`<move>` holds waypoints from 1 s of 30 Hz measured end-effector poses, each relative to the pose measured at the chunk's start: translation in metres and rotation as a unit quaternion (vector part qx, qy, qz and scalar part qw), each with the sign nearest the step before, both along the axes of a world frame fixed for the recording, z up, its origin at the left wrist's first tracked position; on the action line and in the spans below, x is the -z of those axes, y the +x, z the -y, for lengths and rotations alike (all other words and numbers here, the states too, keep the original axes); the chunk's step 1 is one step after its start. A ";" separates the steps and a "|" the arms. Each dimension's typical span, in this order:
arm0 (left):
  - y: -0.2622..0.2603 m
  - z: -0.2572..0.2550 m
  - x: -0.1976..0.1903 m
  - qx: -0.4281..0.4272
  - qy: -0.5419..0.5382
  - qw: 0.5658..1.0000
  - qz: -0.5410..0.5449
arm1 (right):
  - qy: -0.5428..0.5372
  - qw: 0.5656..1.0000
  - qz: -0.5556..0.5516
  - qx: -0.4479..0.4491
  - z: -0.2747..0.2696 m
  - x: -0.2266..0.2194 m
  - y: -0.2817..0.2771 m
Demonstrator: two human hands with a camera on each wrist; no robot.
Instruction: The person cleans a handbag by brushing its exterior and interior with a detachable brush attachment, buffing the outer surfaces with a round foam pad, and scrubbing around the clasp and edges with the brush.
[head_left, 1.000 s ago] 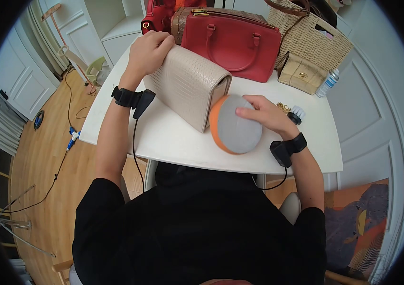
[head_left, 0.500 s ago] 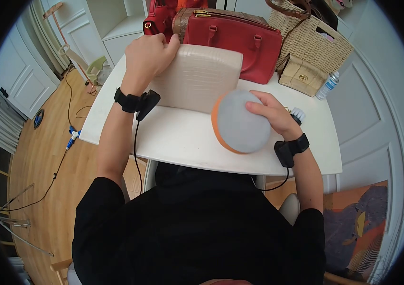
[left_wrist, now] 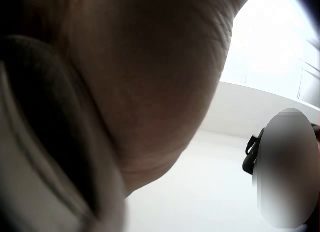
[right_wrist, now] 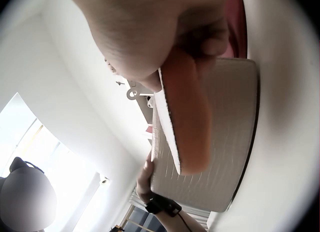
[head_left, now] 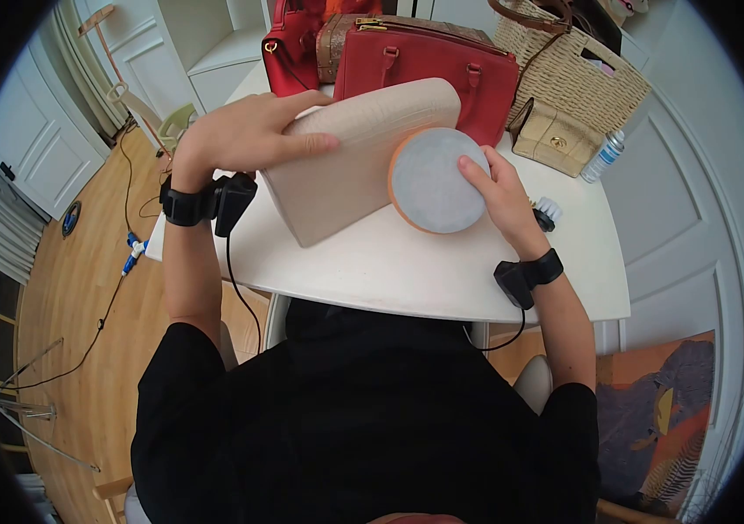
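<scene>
A cream crocodile-textured handbag (head_left: 346,166) stands tilted on the white table (head_left: 363,271). At its left end my left hand (head_left: 245,135) grips it, the thumb lying across the near face and the other fingers partly hidden behind. The left wrist view shows the palm close against the bag's edge (left_wrist: 55,132). My right hand (head_left: 512,201) holds a round sponge pad (head_left: 437,179), thumb on its grey face. In the right wrist view the pad's orange foam side (right_wrist: 187,117) overlaps the bag's pale textured face (right_wrist: 227,127).
Behind stand a red handbag (head_left: 494,96), a smaller red bag (head_left: 289,65) and a woven straw basket bag (head_left: 581,70). To the right are a small gold bag (head_left: 555,140), a spray can (head_left: 603,157) and a white-bristled brush (head_left: 548,211). Cables hang from both wrist cameras.
The cream handbag has turned and tilted on the table. My left hand has shifted left and lower, its thumb now across the near face. My right hand has raised the sponge pad.
</scene>
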State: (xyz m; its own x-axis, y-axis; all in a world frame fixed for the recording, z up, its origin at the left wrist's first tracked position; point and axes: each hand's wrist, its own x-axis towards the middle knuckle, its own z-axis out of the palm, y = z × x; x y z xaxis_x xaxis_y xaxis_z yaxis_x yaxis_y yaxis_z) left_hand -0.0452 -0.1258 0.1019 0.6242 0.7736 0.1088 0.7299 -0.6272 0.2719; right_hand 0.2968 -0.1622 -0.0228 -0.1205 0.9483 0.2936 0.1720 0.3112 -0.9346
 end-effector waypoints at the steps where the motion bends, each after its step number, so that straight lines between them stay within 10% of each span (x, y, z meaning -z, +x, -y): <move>1: 0.002 0.004 -0.001 0.031 -0.018 0.999 0.023 | 0.004 1.000 0.010 0.017 -0.002 0.002 0.002; 9: 0.030 0.000 0.008 0.140 -0.171 0.966 0.134 | -0.015 0.999 0.027 0.023 -0.005 0.004 0.005; 13: 0.045 -0.006 0.016 0.073 0.090 0.984 0.135 | -0.025 0.998 0.050 0.001 -0.004 0.006 0.003; 15: 0.048 -0.021 0.027 0.225 0.211 0.929 0.204 | -0.031 0.998 0.048 -0.002 -0.003 0.004 0.001; 19: 0.057 -0.046 0.044 0.335 0.136 0.896 0.258 | -0.063 0.997 0.047 -0.026 0.003 -0.002 -0.001; 26: 0.058 -0.040 0.042 0.184 0.271 0.917 0.226 | -0.069 0.997 0.000 -0.017 0.003 -0.007 0.004; 30: 0.056 -0.036 0.042 0.021 0.261 0.936 0.237 | -0.068 0.967 -0.241 -0.033 0.004 -0.015 0.019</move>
